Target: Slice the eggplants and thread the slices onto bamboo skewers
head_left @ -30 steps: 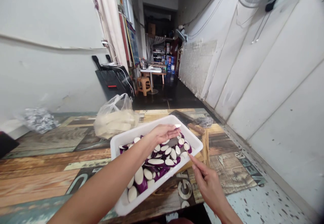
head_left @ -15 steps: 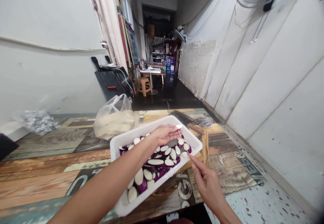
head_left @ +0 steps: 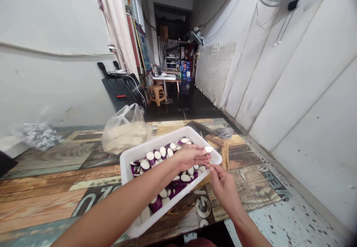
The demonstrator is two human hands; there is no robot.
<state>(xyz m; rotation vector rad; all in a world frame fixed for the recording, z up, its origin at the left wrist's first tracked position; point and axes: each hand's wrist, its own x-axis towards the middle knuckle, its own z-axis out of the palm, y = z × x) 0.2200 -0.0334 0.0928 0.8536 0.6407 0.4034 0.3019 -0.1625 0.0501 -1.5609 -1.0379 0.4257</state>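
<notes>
My left hand (head_left: 192,154) reaches over the right end of a white plastic tub, its fingers closed on a slice of eggplant (head_left: 208,149) with pale flesh showing. In my right hand (head_left: 221,178), thumb and fingers pinch a thin wooden skewer (head_left: 208,158) that slants up to the slice. Whether its tip has entered the slice I cannot tell. Cut purple eggplant pieces (head_left: 163,152) with white faces fill the white tub (head_left: 170,210). My left forearm hides part of them.
Loose skewers (head_left: 225,157) lie right of the tub, near a wooden-handled knife (head_left: 214,140) and a crumpled grey plastic bag (head_left: 224,132). A clear bag with pale contents (head_left: 125,133) sits behind the tub. Another bag of small silvery packets (head_left: 41,135) is at far left.
My left hand has moved right and slightly down with the eggplant slice, uncovering pieces at the tub's back. My right hand has come up a little, closer to the slice.
</notes>
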